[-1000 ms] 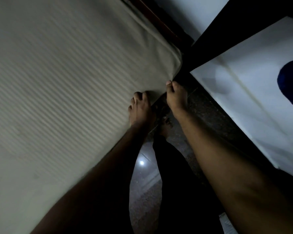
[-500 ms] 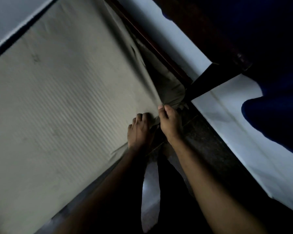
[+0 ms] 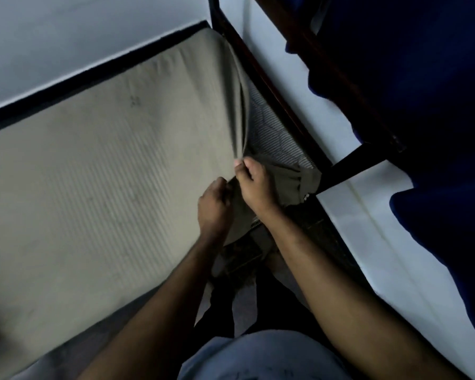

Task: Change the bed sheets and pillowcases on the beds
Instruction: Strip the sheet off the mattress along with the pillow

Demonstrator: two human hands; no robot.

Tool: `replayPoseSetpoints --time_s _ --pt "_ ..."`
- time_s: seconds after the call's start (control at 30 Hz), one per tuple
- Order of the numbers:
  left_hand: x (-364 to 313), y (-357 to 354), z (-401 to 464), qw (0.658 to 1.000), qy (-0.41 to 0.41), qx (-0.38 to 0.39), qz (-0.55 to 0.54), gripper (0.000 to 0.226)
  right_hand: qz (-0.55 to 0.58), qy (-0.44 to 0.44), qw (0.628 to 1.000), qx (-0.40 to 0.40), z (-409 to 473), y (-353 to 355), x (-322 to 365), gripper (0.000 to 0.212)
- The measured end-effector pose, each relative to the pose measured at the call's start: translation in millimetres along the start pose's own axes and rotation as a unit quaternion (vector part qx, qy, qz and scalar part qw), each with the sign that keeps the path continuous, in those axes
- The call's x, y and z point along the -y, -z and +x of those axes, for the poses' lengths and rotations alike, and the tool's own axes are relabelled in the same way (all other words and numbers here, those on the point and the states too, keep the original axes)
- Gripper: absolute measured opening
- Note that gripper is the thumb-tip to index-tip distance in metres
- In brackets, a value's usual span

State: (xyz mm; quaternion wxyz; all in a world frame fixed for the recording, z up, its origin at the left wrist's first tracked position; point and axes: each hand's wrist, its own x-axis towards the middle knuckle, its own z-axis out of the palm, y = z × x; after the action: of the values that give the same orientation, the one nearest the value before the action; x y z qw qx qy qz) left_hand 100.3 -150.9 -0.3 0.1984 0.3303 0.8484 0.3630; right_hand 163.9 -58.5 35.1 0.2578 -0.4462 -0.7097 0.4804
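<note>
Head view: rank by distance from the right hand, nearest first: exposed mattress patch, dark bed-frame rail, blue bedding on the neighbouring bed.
1. Exposed mattress patch: just above the right hand, where the olive sheet is peeled back.
2. Dark bed-frame rail: beyond the patch, up and right.
3. Blue bedding: farthest, far right, past the rail.

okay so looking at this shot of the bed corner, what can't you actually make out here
Head view only:
- Left hand fingertips: buried in the olive sheet, grip unclear.
- Mattress: only a quilted strip shows; the sheet covers the rest.
- Floor under the corner: too dark, partly hidden by the right hand and forearm.
- Dark blue fabric: cut off by the right edge.
- Sheet's near end: cut off at the left and bottom edges.
</note>
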Motion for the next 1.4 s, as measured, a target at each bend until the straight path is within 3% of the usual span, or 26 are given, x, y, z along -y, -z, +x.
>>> replayPoseSetpoints --time_s 0.2,0.3,0.37,0.47,0.53,0.6,0.67,0.73,0.83,1.0,1.07,1.17,1.3,1.4 --pt "29.1 81.9 5.0 0.968 0.118 -0.118 -0.188 0.036 0.024 0.009 0.992 0.124 -3.3 -56.5 43.6 0.02" --pt "50.4 113.7 9.9 0.953 0.129 -0.131 -0.241 0.048 -0.037 0.003 0.985 0.171 -21.0 -82.0 41.6 0.016" --pt "53.2 129.4 18.3 0.949 0.114 -0.118 -0.268 0.05 -0.144 -0.037 0.951 0.27 -38.8 -98.4 31.4 0.022" --pt "45.4 154.7 31.7 0.952 0.092 -0.096 -0.276 0.05 -0.227 -0.071 0.879 0.413 -73.6 -124.8 18.2 0.057" --pt "35.1 166.2 37.6 0.966 0.073 -0.073 -0.237 0.043 -0.177 -0.079 0.902 0.385 -87.7 -141.5 15.1 0.062" --pt "28.5 173.5 38.4 0.983 0.047 -0.054 -0.167 0.038 -0.134 -0.099 0.937 0.307 -86.8 -156.2 22.5 0.049" --pt "24.1 179.1 39.9 0.99 0.038 -0.046 -0.125 0.037 -0.154 -0.097 0.94 0.288 -76.3 -168.1 31.6 0.035" --pt "27.1 184.0 43.5 0.992 0.052 -0.042 -0.103 0.035 -0.188 -0.047 0.928 0.317 -71.0 -172.4 35.7 0.04" --pt "36.1 192.8 43.4 0.981 0.08 -0.013 -0.176 0.027 -0.202 0.044 0.921 0.329 -78.1 -169.0 35.9 0.043" --pt "80.8 208.5 9.1 0.953 0.147 -0.085 -0.249 0.031 -0.22 0.127 0.933 0.255 -96.3 -155.3 53.5 0.059" --pt "93.8 203.1 -19.7 0.941 0.195 -0.098 -0.26 0.042 -0.17 0.125 0.952 0.219 -85.5 -152.0 82.8 0.048" --pt "105.8 186.8 -63.9 0.938 0.223 -0.121 -0.236 0.05 0.004 0.049 0.973 0.224 -67.7 -150.8 137.5 0.036" --pt "110.9 190.9 -93.3 0.958 0.113 -0.235 -0.118 0.05 0.314 -0.093 0.913 0.242 -48.1 -145.9 189.3 0.033" --pt "124.0 205.6 -97.9 0.948 0.129 -0.286 0.053 0.04 0.385 -0.202 0.867 0.244 -35.8 -140.0 220.4 0.029"
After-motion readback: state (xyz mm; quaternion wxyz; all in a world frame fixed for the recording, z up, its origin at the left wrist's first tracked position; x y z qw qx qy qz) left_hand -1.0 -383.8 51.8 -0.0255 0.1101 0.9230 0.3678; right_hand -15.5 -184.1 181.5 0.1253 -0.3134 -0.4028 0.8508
